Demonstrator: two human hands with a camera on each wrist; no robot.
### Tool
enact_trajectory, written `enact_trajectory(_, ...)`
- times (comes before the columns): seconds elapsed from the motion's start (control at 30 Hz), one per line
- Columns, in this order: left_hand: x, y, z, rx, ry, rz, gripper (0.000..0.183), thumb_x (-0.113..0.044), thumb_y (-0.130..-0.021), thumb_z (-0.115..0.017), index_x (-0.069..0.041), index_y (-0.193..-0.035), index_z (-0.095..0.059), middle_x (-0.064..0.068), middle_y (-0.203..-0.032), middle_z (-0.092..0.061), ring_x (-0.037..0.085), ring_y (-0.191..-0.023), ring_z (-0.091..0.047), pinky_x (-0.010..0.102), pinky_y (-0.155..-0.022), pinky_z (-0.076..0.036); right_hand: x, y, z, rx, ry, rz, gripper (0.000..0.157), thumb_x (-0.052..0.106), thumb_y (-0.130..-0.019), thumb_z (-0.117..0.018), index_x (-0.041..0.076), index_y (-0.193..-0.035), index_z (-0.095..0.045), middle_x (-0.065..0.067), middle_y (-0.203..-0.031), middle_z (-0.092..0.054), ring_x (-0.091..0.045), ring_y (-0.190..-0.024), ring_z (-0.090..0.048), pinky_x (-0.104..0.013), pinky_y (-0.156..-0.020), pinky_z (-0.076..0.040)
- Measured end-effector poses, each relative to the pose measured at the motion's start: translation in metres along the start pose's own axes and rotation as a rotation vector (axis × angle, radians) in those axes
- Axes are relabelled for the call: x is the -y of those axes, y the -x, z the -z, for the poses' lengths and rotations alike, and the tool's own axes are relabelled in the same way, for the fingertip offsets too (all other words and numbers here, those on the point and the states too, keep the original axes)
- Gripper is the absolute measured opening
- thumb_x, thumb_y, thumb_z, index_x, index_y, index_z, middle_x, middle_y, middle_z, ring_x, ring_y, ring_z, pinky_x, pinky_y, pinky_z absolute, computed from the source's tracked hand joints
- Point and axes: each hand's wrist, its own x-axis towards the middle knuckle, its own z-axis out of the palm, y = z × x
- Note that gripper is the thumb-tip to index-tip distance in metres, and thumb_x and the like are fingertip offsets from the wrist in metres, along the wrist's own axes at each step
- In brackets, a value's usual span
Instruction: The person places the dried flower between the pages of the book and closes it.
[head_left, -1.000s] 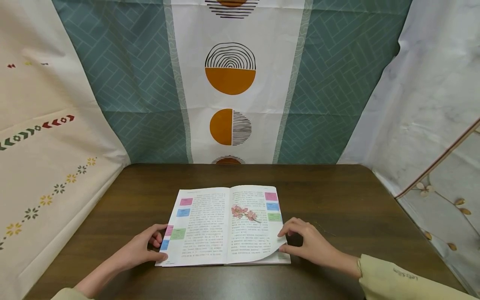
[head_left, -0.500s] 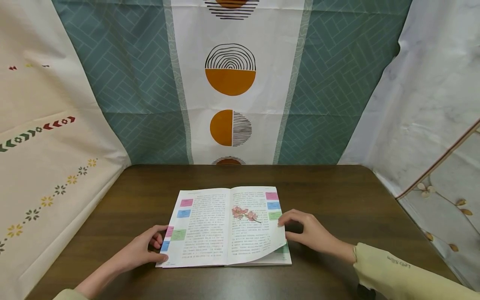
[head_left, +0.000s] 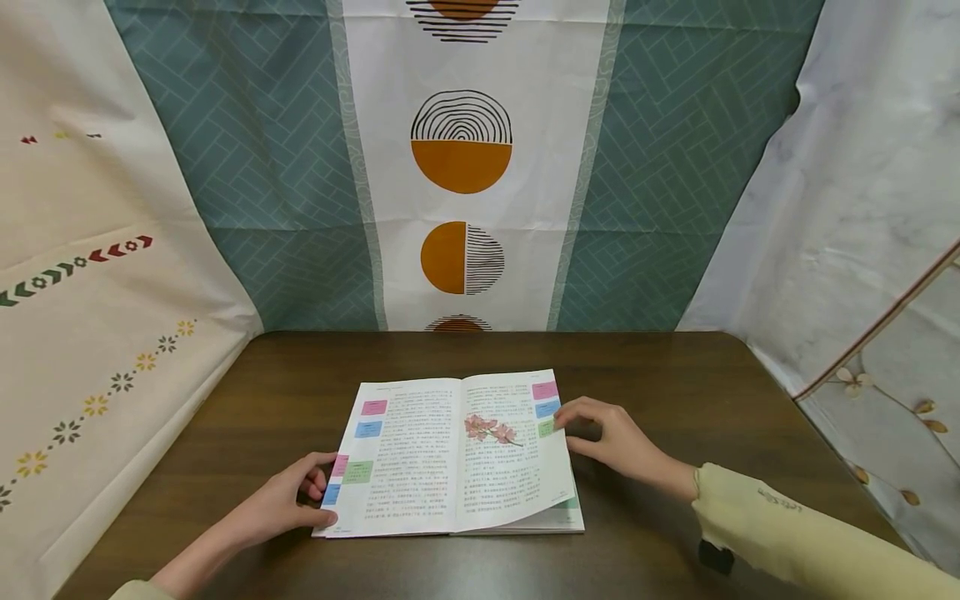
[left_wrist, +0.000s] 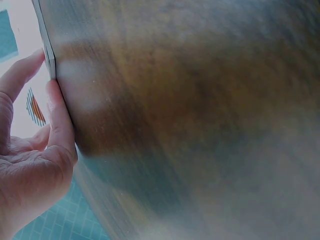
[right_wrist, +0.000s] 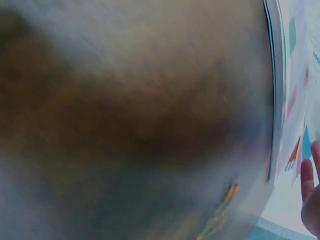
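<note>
An open book [head_left: 405, 467] with printed text, coloured boxes and a pink blossom picture lies on the dark wooden table [head_left: 495, 575]. At its lower left edge my left hand [head_left: 288, 498] holds the book, thumb on the page corner. The left wrist view has this hand [left_wrist: 37, 155] with thumb and a finger on the book's edge [left_wrist: 46, 42]. My right hand [head_left: 611, 435] pinches the outer edge of the right page [head_left: 517, 492], whose lower corner lifts off the pages beneath. In the right wrist view only part of that hand [right_wrist: 312, 202] shows, beside the book [right_wrist: 278, 95].
A patterned teal and white cloth [head_left: 465, 200] hangs behind the table, with a cream cloth [head_left: 97, 333] left and a marbled one [head_left: 847, 250] right. A thin, blurred stem-like thing [right_wrist: 220, 212] shows near the book. A black object [head_left: 716, 557] sits under the right sleeve.
My right hand has slid up along the page's outer edge, away from the lower corner. More of the page beneath shows at lower right. The left hand stays in place.
</note>
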Motion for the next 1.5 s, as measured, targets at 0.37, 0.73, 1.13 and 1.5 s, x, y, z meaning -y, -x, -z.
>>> enact_trajectory(0.37, 0.002, 0.000, 0.000, 0.004, 0.002, 0.014, 0.084, -0.026, -0.076, -0.084, 0.003, -0.142, -0.040, 0.007, -0.098, -0.050, 0.003, -0.085, -0.048, 0.019, -0.072, -0.042, -0.003, -0.027, 0.009, -0.064, 0.016, 0.106, 0.027, 0.007, -0.081, -0.079, 0.023, -0.102, -0.072, 0.005, -0.113, -0.069, -0.014, -0.106, -0.064, -0.043, -0.091, -0.054)
enact_trajectory(0.73, 0.002, -0.001, 0.000, 0.004, 0.000, 0.011, 0.085, -0.027, -0.076, -0.085, 0.003, -0.142, -0.040, 0.007, -0.098, -0.050, 0.003, -0.085, -0.048, 0.019, -0.071, -0.041, 0.005, -0.055, 0.019, -0.113, 0.058, 0.238, 0.025, 0.002, -0.080, -0.079, 0.018, -0.098, -0.074, 0.003, -0.108, -0.071, -0.015, -0.104, -0.061, -0.043, -0.089, -0.055)
enact_trajectory(1.13, 0.001, 0.001, 0.000, 0.011, 0.001, -0.006, 0.084, -0.026, -0.077, -0.084, 0.006, -0.141, -0.040, 0.007, -0.098, -0.050, 0.003, -0.085, -0.048, 0.019, -0.071, -0.041, 0.026, -0.087, 0.021, -0.128, 0.063, 0.406, 0.017, 0.003, -0.083, -0.077, 0.016, -0.093, -0.075, -0.004, -0.106, -0.072, -0.016, -0.103, -0.065, -0.028, -0.082, -0.054)
enact_trajectory(1.5, 0.001, 0.001, 0.000, 0.000, -0.009, 0.013, 0.085, -0.027, -0.076, -0.084, 0.003, -0.142, -0.040, 0.006, -0.098, -0.050, 0.003, -0.085, -0.048, 0.020, -0.071, -0.040, 0.057, -0.116, 0.014, -0.096, 0.033, 0.518, 0.012, 0.007, -0.087, -0.073, 0.013, -0.097, -0.073, 0.000, -0.104, -0.069, -0.014, -0.101, -0.063, -0.029, -0.086, -0.055)
